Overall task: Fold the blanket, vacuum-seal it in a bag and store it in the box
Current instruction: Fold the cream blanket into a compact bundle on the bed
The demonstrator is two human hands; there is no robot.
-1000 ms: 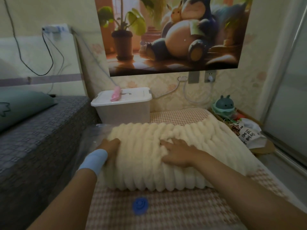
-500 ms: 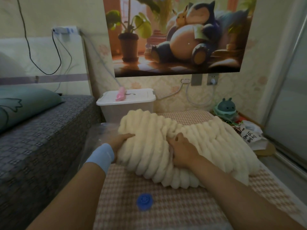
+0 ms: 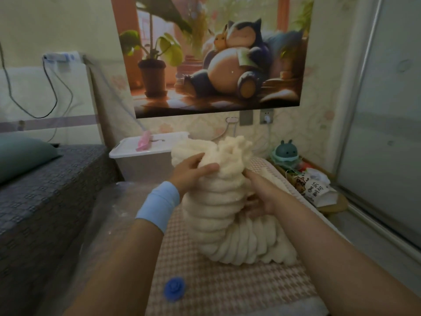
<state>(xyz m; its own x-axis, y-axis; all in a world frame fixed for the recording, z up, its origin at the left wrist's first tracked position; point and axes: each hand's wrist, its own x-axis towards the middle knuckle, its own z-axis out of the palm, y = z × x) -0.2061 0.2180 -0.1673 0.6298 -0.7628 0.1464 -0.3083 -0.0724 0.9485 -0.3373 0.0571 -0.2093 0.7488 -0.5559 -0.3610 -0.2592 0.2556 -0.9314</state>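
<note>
Blanket (image 3: 227,213), cream and thickly ribbed, stands bunched in an upright roll, its lower end resting on the checked mat (image 3: 239,288) and its top raised in front of the box. Left hand (image 3: 193,169), with a light blue wristband (image 3: 159,205) behind it, grips the roll near the top, fingers curled into the pile. Right hand (image 3: 262,197) holds the roll's right side at mid-height; its fingers are sunk into the folds and partly hidden. Clear plastic bag (image 3: 109,213) lies crumpled to the left of the blanket, between the mat and the bed (image 3: 45,190). Blue round cap (image 3: 174,290) lies on the near part of the mat; whether it is joined to the bag cannot be told. White box (image 3: 141,165), lid on, stands against the wall behind the blanket, a pink object (image 3: 144,142) on its lid. Teal pillow (image 3: 20,156) rests on the bed. Poster (image 3: 216,55) hangs on the wall above.
</note>
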